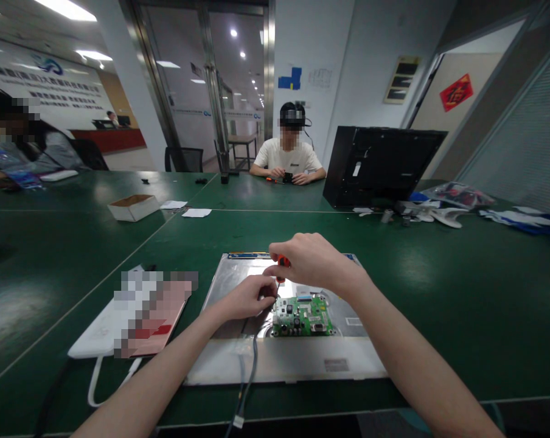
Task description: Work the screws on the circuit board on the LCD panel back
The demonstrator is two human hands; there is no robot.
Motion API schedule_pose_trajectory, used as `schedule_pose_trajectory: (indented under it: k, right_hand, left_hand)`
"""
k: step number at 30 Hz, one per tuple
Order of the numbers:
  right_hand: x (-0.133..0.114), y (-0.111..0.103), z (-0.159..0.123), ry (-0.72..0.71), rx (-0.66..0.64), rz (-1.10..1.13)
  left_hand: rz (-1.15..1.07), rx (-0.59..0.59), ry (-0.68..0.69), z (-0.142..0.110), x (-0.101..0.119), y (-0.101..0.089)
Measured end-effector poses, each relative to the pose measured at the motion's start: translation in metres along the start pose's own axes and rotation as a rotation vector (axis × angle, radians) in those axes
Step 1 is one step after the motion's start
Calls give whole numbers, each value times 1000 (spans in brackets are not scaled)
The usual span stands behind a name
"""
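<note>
A flat metal-backed display panel (293, 359) lies on the green table in front of me. On its middle sits a green circuit board (302, 316). My right hand (309, 261) is closed around the orange handle of a screwdriver (283, 267), held upright with its shaft down at the board's upper left corner. Close beside that shaft is my left hand (252, 296), its thumb and fingertips pinched together at the board's corner; what they hold, if anything, is hidden. A grey cable (250, 371) runs from below my left hand over the panel's front edge.
Left of the panel lie a white power bank (97, 331) and a pink phone (160, 328) joined by a white cable. Farther off are an open box (133, 208), a black monitor housing (379, 167) and loose parts (421, 210). A person (288, 152) sits opposite, another at left.
</note>
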State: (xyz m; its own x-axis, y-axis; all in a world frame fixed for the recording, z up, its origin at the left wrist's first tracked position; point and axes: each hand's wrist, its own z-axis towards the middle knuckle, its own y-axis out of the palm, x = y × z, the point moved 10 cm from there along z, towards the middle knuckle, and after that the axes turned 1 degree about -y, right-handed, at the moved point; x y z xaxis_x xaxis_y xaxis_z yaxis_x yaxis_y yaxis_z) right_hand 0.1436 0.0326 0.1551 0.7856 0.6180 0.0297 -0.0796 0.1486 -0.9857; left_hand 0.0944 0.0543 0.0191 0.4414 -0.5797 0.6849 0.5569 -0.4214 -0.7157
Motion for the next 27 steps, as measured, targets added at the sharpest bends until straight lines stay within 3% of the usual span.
schedule_pose_trajectory:
  k: [11, 19, 27]
  right_hand:
    - [-7, -1, -4, -66, 12, -2]
    - [-3, -1, 1, 8, 0, -48]
    - [-8, 0, -3, -45, 0, -25]
  left_hand:
    - [-7, -4, 15, 1, -2, 1]
    - [4, 5, -5, 0, -1, 0]
    - [-3, -1, -6, 0, -3, 1]
